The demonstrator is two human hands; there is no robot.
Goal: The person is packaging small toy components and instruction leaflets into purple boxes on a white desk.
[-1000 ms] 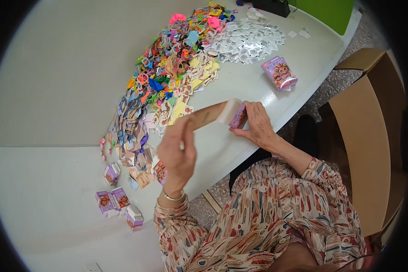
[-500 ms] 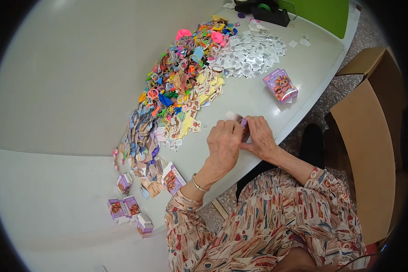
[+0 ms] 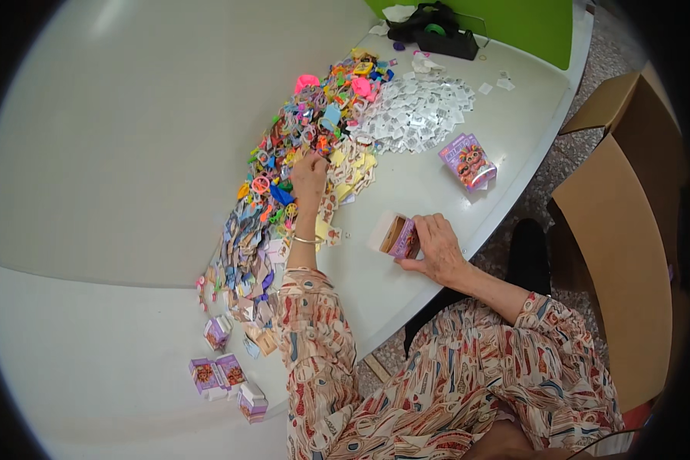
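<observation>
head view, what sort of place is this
Probably a small packing room or workshop: a white table bears a heap of small colourful items and a pile of small white pieces, with a large open cardboard box beside it.

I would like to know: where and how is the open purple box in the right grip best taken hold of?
Hold the purple box by two opposite sides, away from its opening, coming from the right. The opening and white flap face left, so this should leave the mouth free.
</observation>
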